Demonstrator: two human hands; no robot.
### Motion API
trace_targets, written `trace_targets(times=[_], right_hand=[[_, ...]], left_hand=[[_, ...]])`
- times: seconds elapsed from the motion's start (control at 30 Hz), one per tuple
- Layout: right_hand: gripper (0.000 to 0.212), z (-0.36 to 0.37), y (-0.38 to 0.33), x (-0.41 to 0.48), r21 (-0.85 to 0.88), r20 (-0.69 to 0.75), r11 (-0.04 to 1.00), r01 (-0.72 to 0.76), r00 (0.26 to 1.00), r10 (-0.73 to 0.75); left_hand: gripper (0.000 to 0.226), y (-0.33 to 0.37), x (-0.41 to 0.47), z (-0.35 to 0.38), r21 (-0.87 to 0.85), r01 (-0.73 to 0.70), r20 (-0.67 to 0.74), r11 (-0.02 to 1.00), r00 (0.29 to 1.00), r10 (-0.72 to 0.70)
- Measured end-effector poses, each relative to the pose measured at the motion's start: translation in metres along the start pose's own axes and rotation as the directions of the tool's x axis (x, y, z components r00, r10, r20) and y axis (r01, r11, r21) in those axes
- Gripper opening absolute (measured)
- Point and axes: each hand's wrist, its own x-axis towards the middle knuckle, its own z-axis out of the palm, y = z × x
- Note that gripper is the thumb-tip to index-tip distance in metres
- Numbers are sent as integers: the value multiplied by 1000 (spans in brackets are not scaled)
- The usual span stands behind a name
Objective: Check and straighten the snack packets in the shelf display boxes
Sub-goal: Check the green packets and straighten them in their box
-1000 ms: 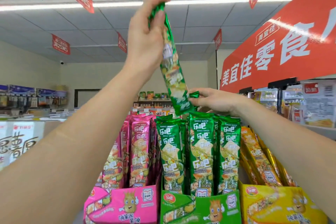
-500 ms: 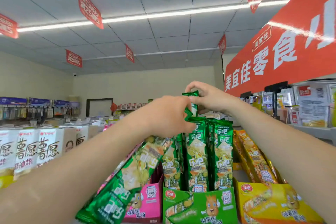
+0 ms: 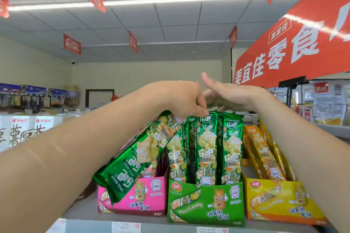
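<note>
SNACK AISLE: A loose green packet (image 3: 136, 159) was held at its upper end by the left hand (image 3: 180, 100), whose fingers were curled down around the foil. The packet's length slanted down and to the left across the front of the pink display box (image 3: 132, 204). A second before, the same packet had been lifted high and nearly upright toward the ceiling lights; it had since been brought down to shelf level.

The right hand (image 3: 233, 96), seen pinching a packet top half a second earlier, was now spread flat with fingers straight and thumb raised. Nothing was gripped by it. It was laid over the tops of the standing green packets (image 3: 206, 147) in the green display box (image 3: 204, 200), though it could not be told whether they were being pressed or only skimmed. That row was seen upright and close-packed, with the yellow display box (image 3: 284, 200) just beside it on the shelf (image 3: 83, 210).

The check of the lifted packet was judged finished. Its return to the green box was not yet made. For that, a gap in the row was thought to be needed, and the packet, its print appearing inverted, turned.
</note>
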Motion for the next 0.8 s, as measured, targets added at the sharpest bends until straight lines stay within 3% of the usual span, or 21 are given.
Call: trace_targets(times=[0.13, 0.23, 0.33, 0.47, 0.6, 0.7, 0.8], right_hand=[[66, 12, -9, -16, -231, 12, 963, 139, 990, -140], [51, 14, -6, -21, -318, -44, 939, 130, 987, -152], [19, 8, -1, -29, -344, -88, 932, 112, 985, -151], [27, 12, 1, -39, -354, -207, 934, 53, 969, -133], [24, 30, 4, -45, -414, -310, 908, 71, 926, -214], [28, 45, 10, -57, -501, -431, 861, 82, 840, -331], [40, 67, 18, -70, -600, -565, 800, -10, 713, -415]], left_hand=[[24, -12, -6, -1, -50, 53, 52, 997, 997, -50], [29, -24, -16, -2, -156, 89, 35, 984, 996, -85], [27, -30, -19, 3, -113, 93, 55, 989, 995, -88], [24, -29, -20, 10, -143, 84, 64, 986, 995, -76], [26, -26, -23, 12, -201, 60, 24, 978, 998, -57], [19, -25, -34, 13, -325, 8, -119, 946, 992, -49], [14, -20, -52, 18, -504, -170, -416, 847, 907, -66]])
